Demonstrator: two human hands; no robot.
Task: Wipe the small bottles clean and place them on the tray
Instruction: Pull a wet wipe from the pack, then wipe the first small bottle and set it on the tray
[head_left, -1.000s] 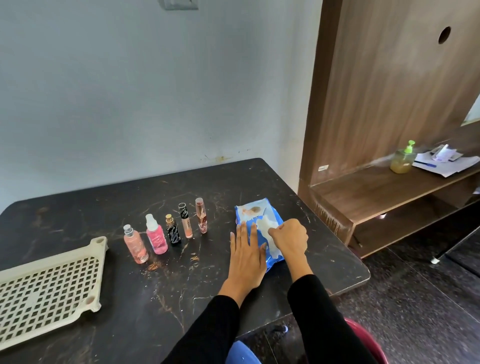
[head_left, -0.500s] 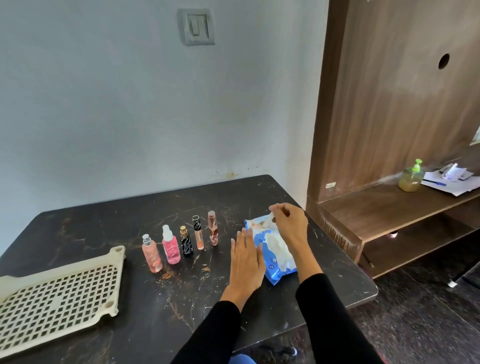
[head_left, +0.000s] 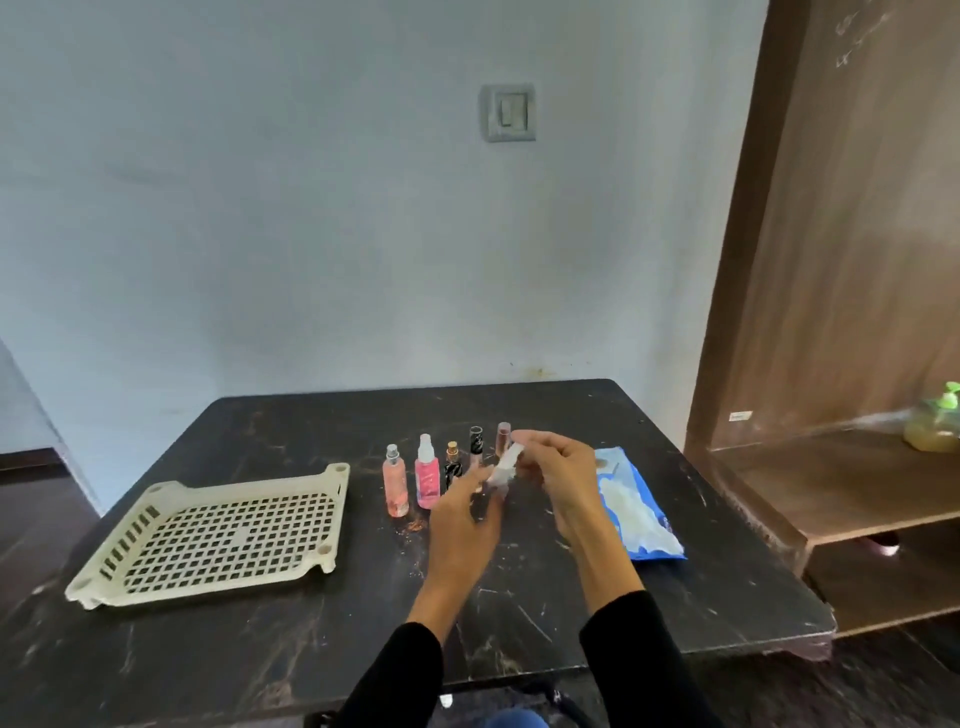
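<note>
Several small bottles stand in a row on the black table (head_left: 260, 649): a pale pink spray bottle (head_left: 395, 482), a brighter pink one (head_left: 427, 474), a short black one (head_left: 453, 465), a slim black-capped one (head_left: 476, 446) and a slim clear one (head_left: 503, 436). My right hand (head_left: 558, 475) pinches a white wet wipe (head_left: 505, 467) in front of the bottles. My left hand (head_left: 465, 512) touches the wipe's lower end with its fingertips. The cream perforated tray (head_left: 332, 499) lies to the left, holding nothing.
A blue pack of wet wipes (head_left: 636, 506) lies open on the table at the right. A wooden shelf unit (head_left: 831, 467) stands right of the table with a soap dispenser (head_left: 935, 426) on it. A wall switch (head_left: 508, 112) is above.
My right hand pulled a wipe out of the blue pack and carried it left, toward the bottles. My left hand left the pack and came up to the wipe. The camera tilted up.
</note>
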